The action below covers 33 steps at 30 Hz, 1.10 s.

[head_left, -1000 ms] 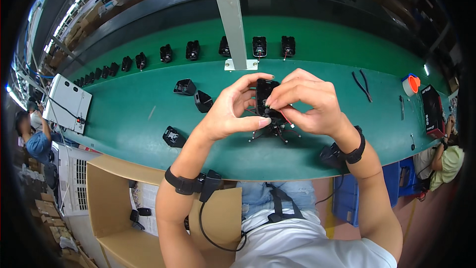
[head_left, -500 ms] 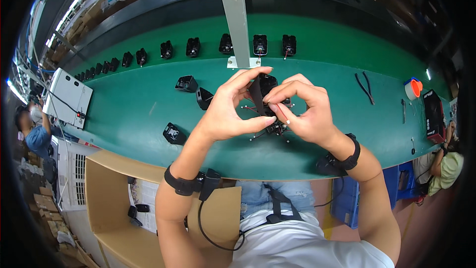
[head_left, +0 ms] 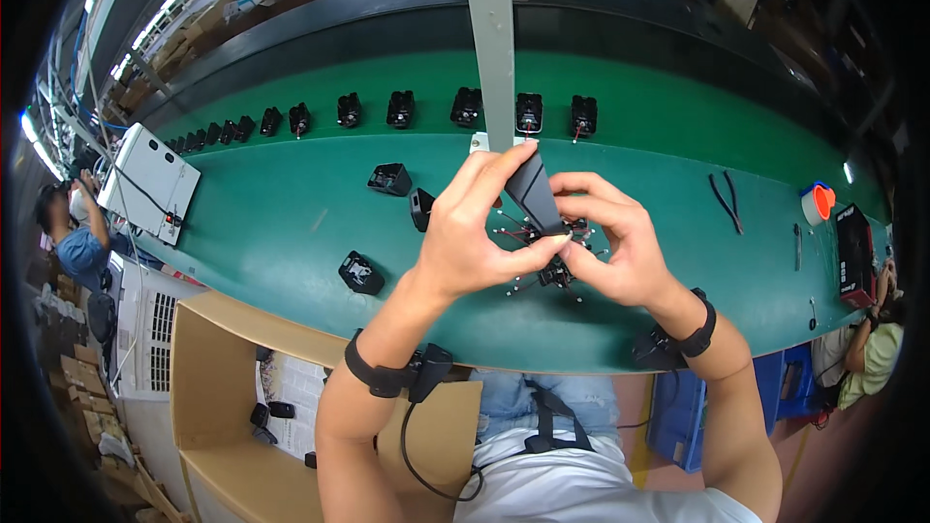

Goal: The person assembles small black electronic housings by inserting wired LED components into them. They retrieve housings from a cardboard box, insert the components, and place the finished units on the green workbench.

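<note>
Above the green workbench, my left hand (head_left: 475, 232) is closed on a black plastic housing (head_left: 531, 196), index finger at its top and thumb at its lower corner. A grooved outer face of the housing shows; its inside is hidden. My right hand (head_left: 625, 247) is closed against the housing's right side, its thumb meeting the left thumb at the lower corner. Whether it also pinches a wire is hidden. Beneath the hands lies a cluster of small black parts with red-and-black wires (head_left: 555, 276) and white plugs. Left of them sit three loose black housings (head_left: 389, 178).
A row of similar black units (head_left: 400, 108) stands on the green strip beyond a grey post (head_left: 491, 48). Pliers (head_left: 725, 201), an orange-and-white round container (head_left: 819, 201) and a black box (head_left: 854, 257) lie right. A white machine (head_left: 145, 184) and open carton (head_left: 208, 368) are left.
The housing has turned from nearly edge-on to show its outer face. The red wire with a white plug in my right fingers is hidden now. The camera view has shifted slightly.
</note>
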Motion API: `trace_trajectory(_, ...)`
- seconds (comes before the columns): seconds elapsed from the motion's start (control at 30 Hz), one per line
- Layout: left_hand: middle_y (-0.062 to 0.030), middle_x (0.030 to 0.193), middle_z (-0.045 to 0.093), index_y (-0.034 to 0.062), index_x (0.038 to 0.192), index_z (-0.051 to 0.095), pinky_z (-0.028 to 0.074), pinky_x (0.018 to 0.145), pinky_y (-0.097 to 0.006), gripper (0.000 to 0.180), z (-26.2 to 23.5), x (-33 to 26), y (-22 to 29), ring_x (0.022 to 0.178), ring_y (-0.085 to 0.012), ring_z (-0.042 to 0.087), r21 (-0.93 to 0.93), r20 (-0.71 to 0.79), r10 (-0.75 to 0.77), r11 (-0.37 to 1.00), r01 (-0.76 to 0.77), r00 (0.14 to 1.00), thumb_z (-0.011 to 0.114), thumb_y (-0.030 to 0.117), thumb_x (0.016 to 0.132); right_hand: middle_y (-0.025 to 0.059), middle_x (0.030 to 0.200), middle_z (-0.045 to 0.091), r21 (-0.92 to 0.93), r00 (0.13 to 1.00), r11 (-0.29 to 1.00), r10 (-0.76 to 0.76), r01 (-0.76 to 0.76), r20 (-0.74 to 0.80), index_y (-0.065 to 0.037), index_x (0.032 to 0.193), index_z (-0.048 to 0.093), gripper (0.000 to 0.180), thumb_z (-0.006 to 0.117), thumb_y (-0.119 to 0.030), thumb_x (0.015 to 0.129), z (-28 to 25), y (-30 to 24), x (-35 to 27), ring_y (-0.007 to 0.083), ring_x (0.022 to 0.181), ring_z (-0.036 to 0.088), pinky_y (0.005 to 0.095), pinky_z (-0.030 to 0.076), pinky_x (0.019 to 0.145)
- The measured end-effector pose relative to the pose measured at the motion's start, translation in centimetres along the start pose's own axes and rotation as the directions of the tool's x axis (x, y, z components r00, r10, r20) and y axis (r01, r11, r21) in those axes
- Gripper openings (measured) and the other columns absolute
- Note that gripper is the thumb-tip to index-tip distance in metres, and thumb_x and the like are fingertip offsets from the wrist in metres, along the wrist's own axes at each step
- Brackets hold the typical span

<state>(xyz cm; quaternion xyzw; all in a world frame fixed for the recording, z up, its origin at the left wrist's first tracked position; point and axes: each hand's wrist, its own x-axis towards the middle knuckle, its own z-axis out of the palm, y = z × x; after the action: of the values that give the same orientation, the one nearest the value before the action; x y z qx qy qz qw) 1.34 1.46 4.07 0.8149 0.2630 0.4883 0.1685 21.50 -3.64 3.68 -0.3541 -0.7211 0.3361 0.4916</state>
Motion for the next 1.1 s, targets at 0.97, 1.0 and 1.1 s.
trace_trajectory(0.97,-0.0212,0.133,0.055,0.0096,0.141,0.050,0.050,0.102,-0.045,0.092,-4.4,-0.6,-5.4,0.122,-0.0380,0.057,0.777,0.399,-0.825,0.536,0.329,0.401,0.091,0.032,0.062,0.0151,0.147,0.049,-0.905,0.972,0.418,0.232,-0.077,0.025,-0.006,0.105,0.076,0.033,0.074,-0.010,0.073,-15.7,15.4,4.3,0.0366,0.135,0.045,0.0428,0.039,0.113)
trace_trajectory(1.0,-0.0215,0.135,0.055,0.0098,0.141,0.050,0.050,0.103,-0.044,0.093,-4.3,-0.9,-5.6,0.124,-0.0379,0.057,0.778,0.434,-0.827,0.544,0.313,0.358,0.092,0.030,0.061,0.0157,0.148,0.049,-0.907,0.973,0.414,0.229,-0.075,0.024,-0.007,0.106,0.076,0.033,0.072,-0.010,0.074,-15.3,15.8,3.9,0.0374,0.135,0.044,0.0433,0.039,0.113)
trace_trajectory(1.1,-0.0216,0.131,0.057,0.0078,0.138,0.054,0.050,0.102,-0.043,0.085,-3.6,-1.5,-7.5,0.122,-0.0364,0.058,0.770,0.419,-0.799,0.564,0.299,0.431,0.091,0.024,0.063,0.0180,0.148,0.048,-0.928,0.977,0.364,0.214,-0.072,0.008,-0.007,0.107,0.076,0.033,0.069,-0.012,0.075,-15.0,16.5,3.5,0.0407,0.136,0.043,0.0455,0.038,0.114)
